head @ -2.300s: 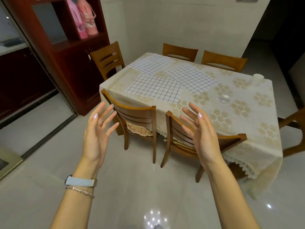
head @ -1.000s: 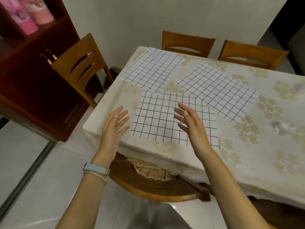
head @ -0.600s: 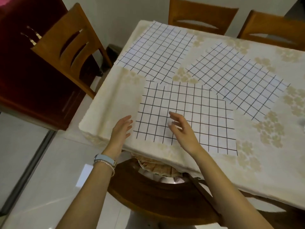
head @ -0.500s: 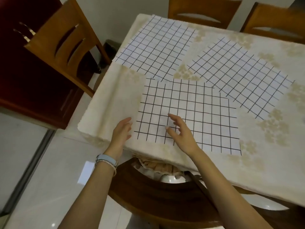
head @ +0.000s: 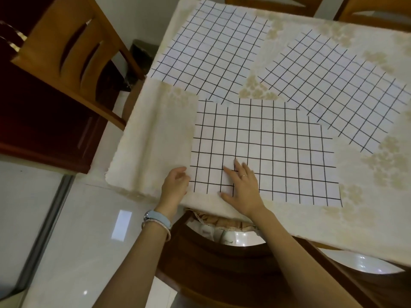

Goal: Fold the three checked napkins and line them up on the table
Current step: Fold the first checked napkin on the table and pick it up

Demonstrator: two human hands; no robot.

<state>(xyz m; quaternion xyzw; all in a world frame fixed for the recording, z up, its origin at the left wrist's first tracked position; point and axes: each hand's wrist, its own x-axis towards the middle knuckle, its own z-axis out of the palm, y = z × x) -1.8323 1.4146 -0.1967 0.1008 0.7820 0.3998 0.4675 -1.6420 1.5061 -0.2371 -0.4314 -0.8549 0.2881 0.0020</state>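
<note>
While the right hand (head: 243,190) is pressing flat-fingered on the nearest napkin (head: 278,147), the left hand (head: 175,185) is curling at its near corner; grasp cannot be told.

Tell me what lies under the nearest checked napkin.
The napkin lies flat on the tablecloth, which shows along its near and left sides. Anything else beneath is covered by the napkin. The right hand lies flat on its near left part; the left hand rests beside that edge.
</note>
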